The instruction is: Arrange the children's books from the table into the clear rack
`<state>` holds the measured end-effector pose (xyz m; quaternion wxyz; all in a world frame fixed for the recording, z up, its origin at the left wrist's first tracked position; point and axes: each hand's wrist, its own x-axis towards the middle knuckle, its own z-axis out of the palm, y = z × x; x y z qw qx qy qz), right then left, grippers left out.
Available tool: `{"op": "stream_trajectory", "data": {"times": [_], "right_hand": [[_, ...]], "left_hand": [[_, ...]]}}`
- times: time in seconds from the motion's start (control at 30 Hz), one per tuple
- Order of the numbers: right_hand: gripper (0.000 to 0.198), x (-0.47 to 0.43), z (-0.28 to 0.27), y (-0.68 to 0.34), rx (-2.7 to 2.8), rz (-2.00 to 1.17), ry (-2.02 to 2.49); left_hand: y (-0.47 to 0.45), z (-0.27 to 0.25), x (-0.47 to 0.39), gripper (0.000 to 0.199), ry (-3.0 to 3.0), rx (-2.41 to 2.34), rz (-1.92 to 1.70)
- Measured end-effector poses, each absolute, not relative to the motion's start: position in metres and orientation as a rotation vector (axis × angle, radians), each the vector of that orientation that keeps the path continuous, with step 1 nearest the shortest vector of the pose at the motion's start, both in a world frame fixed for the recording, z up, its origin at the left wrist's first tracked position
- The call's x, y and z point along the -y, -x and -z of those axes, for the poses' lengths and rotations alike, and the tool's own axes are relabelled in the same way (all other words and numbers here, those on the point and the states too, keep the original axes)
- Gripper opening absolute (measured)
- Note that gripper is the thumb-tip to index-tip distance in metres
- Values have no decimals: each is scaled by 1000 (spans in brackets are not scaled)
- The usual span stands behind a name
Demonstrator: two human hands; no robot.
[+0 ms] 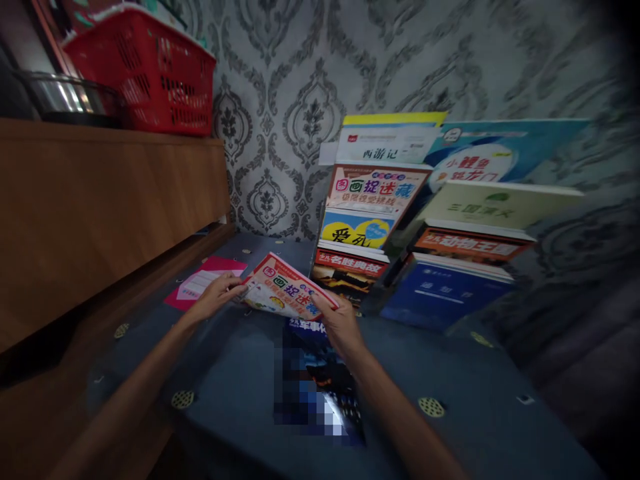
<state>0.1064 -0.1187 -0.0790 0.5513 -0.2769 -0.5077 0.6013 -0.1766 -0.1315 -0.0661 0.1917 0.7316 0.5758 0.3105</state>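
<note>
Between my two hands is a thin picture book with a red border and colourful Chinese lettering, tilted above the cloth. My left hand pinches its left edge, and my right hand grips its right end. Below the book lies a dark blue book, partly pixelated and partly covered by my right hand and forearm. Left of my left hand, a pink sheet or folder with a paler paper on it rests on the cloth.
Two stepped rows of books stand against the patterned wall, including a yellow-and-blue book and a blue one. A wooden cabinet at left bears a red basket and a metal bowl. Dark blue cloth covers the surface.
</note>
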Motion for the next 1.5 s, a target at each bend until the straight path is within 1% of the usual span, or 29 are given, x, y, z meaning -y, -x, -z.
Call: {"op": "stream_trajectory", "data": {"times": [0.1, 0.17, 0.3, 0.4, 0.47, 0.53, 0.7, 0.8, 0.87, 0.93, 1.0, 1.1, 1.13, 1.2, 1.27, 1.3, 1.37, 1.43, 1.5], "right_hand": [[41, 108, 71, -107, 946, -1521, 549], [39, 102, 65, -109, 845, -1536, 492], [35, 91, 58, -111, 701, -1543, 452], [47, 88, 56, -113, 653, -1612, 452], [55, 88, 57, -118, 660, -1656, 460], [56, 89, 59, -126, 671, -1696, 500], [45, 91, 67, -148, 791, -1910, 620], [33, 93, 75, -150, 808, -2047, 672], [31, 94, 85, -149, 871, -2050, 765], [34, 94, 97, -148, 989, -1918, 899], [35, 93, 111, -150, 1081, -1693, 1027], [30, 95, 127, -154, 1095, -1384, 1151], [30, 98, 131, -154, 1140, -1233, 1186], [32, 108, 137, -146, 1394, -867, 1205], [37, 122, 141, -131, 1851, -539, 1094], [41, 129, 143, -121, 2092, -462, 997], [50, 140, 145, -103, 2392, -431, 887], [56, 145, 146, -93, 2496, -430, 953], [60, 144, 145, -93, 2491, -424, 1111]], "left_hand": [[176, 77, 127, 51, -1921, -1527, -931], [170, 85, 126, 57, -1734, -1439, -991], [147, 97, 125, 58, -1424, -1303, -1161], [130, 103, 127, 60, -1320, -1242, -1221], [123, 105, 132, 63, -1306, -1231, -1180], [122, 105, 138, 63, -1333, -1199, -1080], [118, 96, 156, 59, -1290, -1016, -754], [103, 91, 159, 60, -1210, -991, -828], [89, 90, 155, 60, -1136, -989, -965], [77, 95, 148, 62, -1071, -987, -1083], [68, 105, 141, 63, -1045, -1000, -1152], [63, 130, 132, 61, -1068, -1073, -1205], [63, 138, 130, 62, -1088, -1107, -1209], [64, 151, 129, 63, -1140, -1180, -1186], [67, 159, 128, 62, -1219, -1260, -1185], [68, 162, 128, 59, -1261, -1298, -1210], [70, 163, 126, 51, -1330, -1353, -1271], [71, 164, 125, 46, -1369, -1373, -1284], [71, 164, 123, 45, -1375, -1374, -1249]]}}
